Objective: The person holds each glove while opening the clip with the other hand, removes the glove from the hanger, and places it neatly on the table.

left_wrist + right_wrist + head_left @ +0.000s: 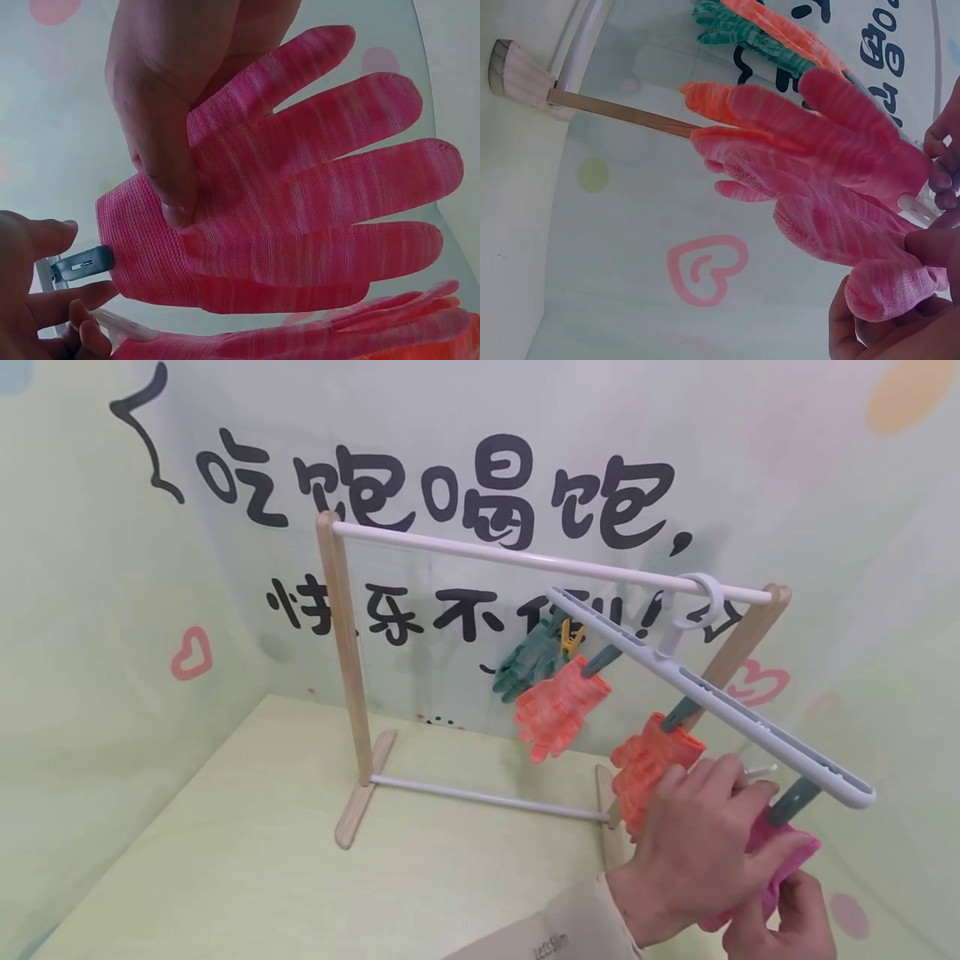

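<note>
A pink knitted glove (pixel 300 195) hangs by its cuff from a dark green clip (pixel 82 264) at the near end of the grey hanger (pixel 780 735). My right hand (pixel 787 927) pinches this glove, thumb over its palm in the left wrist view. The thumb and index finger of my left hand (pixel 697 843) stand apart on either side of the clip, index finger against the cuff. Beside its curled lower fingers, a white clip (pixel 124 326) meets a second pink glove (pixel 840 142); whether those fingers grip it is unclear. Orange gloves (pixel 562 706) hang farther along.
The hanger hooks over the white top bar (pixel 510 557) of a rack with wooden posts (pixel 345 643). A green glove (pixel 525 664) and a yellow clip (pixel 572 637) hang at the hanger's far end. The rack stands on a pale table (pixel 225 827) before a printed backdrop.
</note>
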`<state>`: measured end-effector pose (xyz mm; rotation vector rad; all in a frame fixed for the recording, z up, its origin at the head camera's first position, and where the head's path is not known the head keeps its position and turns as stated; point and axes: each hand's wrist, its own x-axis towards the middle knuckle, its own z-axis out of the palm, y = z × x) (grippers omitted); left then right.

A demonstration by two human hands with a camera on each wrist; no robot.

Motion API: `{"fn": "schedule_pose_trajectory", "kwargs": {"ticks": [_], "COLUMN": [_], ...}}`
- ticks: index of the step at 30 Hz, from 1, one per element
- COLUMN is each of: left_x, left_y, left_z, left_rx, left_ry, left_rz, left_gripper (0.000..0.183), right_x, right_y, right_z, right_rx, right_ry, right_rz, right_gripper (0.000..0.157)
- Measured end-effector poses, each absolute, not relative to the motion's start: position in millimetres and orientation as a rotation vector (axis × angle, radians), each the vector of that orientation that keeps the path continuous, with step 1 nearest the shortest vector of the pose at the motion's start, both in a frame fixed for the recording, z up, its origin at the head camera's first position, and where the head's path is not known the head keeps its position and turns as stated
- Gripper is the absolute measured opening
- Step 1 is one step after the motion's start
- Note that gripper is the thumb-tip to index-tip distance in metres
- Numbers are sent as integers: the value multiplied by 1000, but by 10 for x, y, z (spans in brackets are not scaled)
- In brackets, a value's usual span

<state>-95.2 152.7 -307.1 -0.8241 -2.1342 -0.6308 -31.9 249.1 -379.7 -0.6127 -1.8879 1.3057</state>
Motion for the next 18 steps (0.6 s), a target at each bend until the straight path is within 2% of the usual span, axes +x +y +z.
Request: {"fn": "schedule_pose_trajectory", "kwargs": {"ticks": [13,18], "left_x": [-1027,-1044], "left_y": [1663,1684], "left_z": [-3086,-3106], "left_rx": [-772,-762], "left_ry": [-2188,-2230], "left_rz": [-582,-632], "left_gripper": [32,33], "right_x": [-308,-277], "right_y": [2495,2425], "right_z": [-3907,-3878], "right_rx": [-531,-559], "right_ry": [-1905,-1933], "right_rz": [1221,1229], "right_gripper": [28,14]}}
